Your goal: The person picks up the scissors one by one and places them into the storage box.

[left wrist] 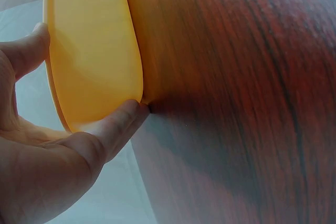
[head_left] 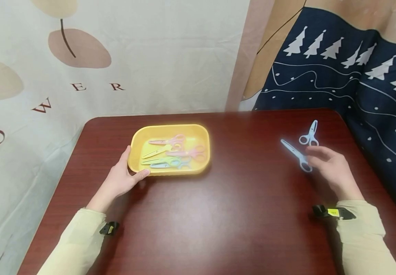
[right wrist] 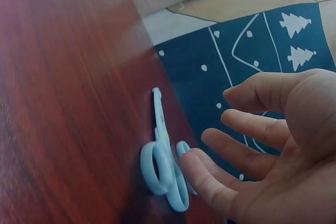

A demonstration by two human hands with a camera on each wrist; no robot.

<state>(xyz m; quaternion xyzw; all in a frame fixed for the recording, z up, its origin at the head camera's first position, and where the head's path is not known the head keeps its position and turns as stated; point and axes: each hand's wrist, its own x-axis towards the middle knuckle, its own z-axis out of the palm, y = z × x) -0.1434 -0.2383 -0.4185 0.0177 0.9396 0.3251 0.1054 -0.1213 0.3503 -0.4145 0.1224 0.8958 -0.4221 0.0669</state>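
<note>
A yellow plastic tray [head_left: 170,172] lies at the left of the table with several children's scissors inside: pink [head_left: 161,142], yellow [head_left: 156,151] and green [head_left: 160,160] among them. My left hand [head_left: 120,175] grips the tray's left end, thumb at the near rim and fingers along the left side. Over on the right, two light-blue scissors lie on the table, one pair [head_left: 293,151] nearer and one pair [head_left: 311,134] farther. My right hand [head_left: 333,170] hovers beside their handles, fingers relaxed, holding nothing. In the right wrist view, fingertips overlap part of the blue scissors [right wrist: 166,169].
The dark red wooden table [head_left: 225,214] has rounded far corners. Behind it hangs a pale printed cloth [head_left: 170,68], and a navy cloth with white trees [head_left: 321,84] hangs along the right edge. Both wrists wear black straps.
</note>
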